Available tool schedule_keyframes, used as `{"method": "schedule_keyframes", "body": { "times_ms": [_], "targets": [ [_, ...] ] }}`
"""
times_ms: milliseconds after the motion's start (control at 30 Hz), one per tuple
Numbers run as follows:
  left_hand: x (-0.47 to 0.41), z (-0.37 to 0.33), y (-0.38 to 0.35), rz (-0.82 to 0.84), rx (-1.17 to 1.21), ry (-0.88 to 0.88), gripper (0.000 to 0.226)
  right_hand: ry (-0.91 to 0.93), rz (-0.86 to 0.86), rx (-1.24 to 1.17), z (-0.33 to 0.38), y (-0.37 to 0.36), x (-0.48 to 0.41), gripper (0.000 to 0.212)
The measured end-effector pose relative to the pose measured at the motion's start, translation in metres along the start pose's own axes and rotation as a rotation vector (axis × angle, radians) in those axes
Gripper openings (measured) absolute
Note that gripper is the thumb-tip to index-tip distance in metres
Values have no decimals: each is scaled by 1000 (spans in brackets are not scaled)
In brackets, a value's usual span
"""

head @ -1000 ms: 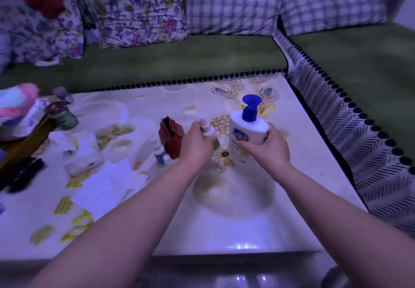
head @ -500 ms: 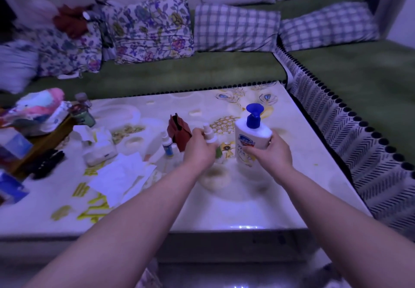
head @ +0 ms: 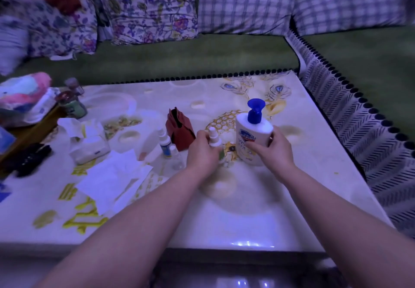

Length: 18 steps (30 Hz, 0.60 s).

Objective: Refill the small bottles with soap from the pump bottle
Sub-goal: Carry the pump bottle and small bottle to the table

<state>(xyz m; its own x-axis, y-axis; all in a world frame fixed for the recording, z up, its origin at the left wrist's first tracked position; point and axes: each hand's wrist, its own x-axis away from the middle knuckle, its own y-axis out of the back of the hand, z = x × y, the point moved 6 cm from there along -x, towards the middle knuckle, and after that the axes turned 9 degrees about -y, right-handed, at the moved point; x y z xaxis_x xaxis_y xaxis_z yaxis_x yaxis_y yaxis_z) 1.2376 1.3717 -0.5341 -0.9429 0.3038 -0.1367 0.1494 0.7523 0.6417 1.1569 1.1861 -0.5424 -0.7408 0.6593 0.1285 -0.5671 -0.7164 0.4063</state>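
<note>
A white pump bottle with a blue pump head stands on the table, right of centre. My right hand grips its body from the right side. My left hand holds a small white spray bottle upright just left of the pump bottle; its cap is on. Two more small bottles stand to the left: one with a blue label and a clear one in front of it.
A dark red pouch stands behind the small bottles. White papers and a tissue pack lie at the left, with jars and black items further left. A green sofa with cushions borders the far and right sides.
The camera view shifted slightly. Both hands keep their hold on the small bottle and the pump bottle, with almost no movement on the table.
</note>
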Motion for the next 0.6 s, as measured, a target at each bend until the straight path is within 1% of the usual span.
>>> {"method": "schedule_keyframes", "body": {
  "times_ms": [133,233,333,433,500,600],
  "targets": [
    [-5,8,-9,10,5,-19,22,10,80,-45,-5,-2,-11,61],
    [-5,11,-13,23,27,-37,24,-4,115,-5,-12,-3,-14,69],
    [-6,12,-16,28,45,-58,28,-23,112,44,-20,-4,-11,89],
    [-4,12,-18,20,56,-78,35,-88,99,84,-28,-2,-3,106],
    [-2,11,-17,16,64,-69,42,-126,67,116,-32,1,3,108],
    [3,9,-14,2,66,-60,47,-165,22,151,-37,7,15,98]
  ]
}}
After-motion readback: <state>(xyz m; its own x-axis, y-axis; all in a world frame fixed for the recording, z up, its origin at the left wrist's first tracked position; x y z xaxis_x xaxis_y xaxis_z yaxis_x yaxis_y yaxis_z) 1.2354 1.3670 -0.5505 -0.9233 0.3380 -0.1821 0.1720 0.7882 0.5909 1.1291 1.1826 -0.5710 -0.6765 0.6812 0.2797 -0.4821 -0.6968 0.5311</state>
